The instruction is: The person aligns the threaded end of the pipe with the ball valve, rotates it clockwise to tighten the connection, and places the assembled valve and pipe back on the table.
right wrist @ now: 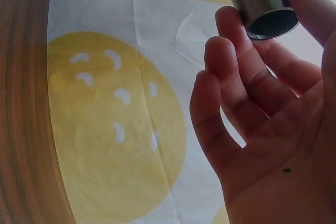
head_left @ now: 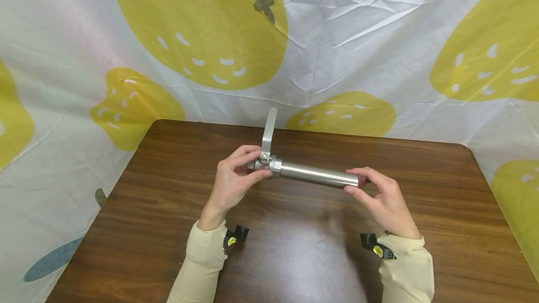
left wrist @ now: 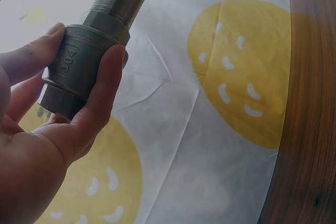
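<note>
A steel ball valve (head_left: 264,164) with a flat lever handle (head_left: 269,130) is joined to a smooth metal pipe (head_left: 317,174). Thumb and fingers of my left hand (head_left: 233,176) grip the valve body at the assembly's left end. In the left wrist view, "304" stands out on the valve body (left wrist: 71,59), between the thumb and fingers. At the other end, my right hand (head_left: 385,198) pinches the pipe's rim between thumb and fingers. The right wrist view shows the pipe's open, hollow end (right wrist: 273,23). The assembly is held over the table, its lever pointing toward the back.
Below lies a brown wood-grain table (head_left: 294,256) with rounded back corners. A white cloth (head_left: 337,36) with yellow fruit prints hangs behind it and along the sides. Each wrist carries a small black camera mount (head_left: 240,234) over a cream sleeve (head_left: 202,261).
</note>
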`<act>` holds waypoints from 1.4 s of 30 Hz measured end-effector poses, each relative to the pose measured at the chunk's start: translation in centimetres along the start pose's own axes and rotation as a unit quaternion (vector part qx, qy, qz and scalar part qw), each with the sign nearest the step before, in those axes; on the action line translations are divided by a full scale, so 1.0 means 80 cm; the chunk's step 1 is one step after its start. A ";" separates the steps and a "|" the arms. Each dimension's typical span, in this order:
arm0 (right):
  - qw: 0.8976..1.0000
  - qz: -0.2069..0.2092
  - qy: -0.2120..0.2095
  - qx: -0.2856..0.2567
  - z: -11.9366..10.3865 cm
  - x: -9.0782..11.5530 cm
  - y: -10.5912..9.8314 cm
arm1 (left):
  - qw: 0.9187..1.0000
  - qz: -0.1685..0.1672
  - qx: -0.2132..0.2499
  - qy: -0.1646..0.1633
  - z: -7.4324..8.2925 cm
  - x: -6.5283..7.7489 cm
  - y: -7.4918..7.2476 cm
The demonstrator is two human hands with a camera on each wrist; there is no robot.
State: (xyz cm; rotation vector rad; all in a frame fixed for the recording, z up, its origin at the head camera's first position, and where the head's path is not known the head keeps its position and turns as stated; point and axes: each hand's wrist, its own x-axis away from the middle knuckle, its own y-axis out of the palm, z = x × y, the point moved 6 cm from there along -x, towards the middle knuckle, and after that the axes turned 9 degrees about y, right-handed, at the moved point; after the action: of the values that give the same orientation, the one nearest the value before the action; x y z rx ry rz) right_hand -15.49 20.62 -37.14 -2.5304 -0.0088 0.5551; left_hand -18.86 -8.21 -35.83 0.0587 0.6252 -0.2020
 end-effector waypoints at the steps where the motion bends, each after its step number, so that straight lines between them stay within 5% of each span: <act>1: 1.000 0.000 -0.001 0.001 0.000 0.000 0.000 | 1.000 0.000 0.000 0.000 0.000 0.000 0.000; 12: 1.000 0.010 -0.028 0.005 -0.007 0.000 0.000 | 1.000 0.002 -0.008 0.003 0.001 0.000 -0.001; 22: 0.997 0.023 -0.076 -0.002 -0.053 -0.003 -0.002 | 1.000 0.011 -0.012 0.003 0.001 0.000 -0.001; 42: 0.998 0.039 -0.056 0.011 -0.052 -0.003 -0.005 | 1.000 0.010 -0.005 0.002 -0.001 0.000 -0.002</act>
State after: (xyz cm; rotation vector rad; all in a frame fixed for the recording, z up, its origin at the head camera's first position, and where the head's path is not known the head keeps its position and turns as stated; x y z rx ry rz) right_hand -14.04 18.80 -33.68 -2.4842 0.0542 0.7235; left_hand -18.98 -8.34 -35.90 0.0556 0.6285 -0.1787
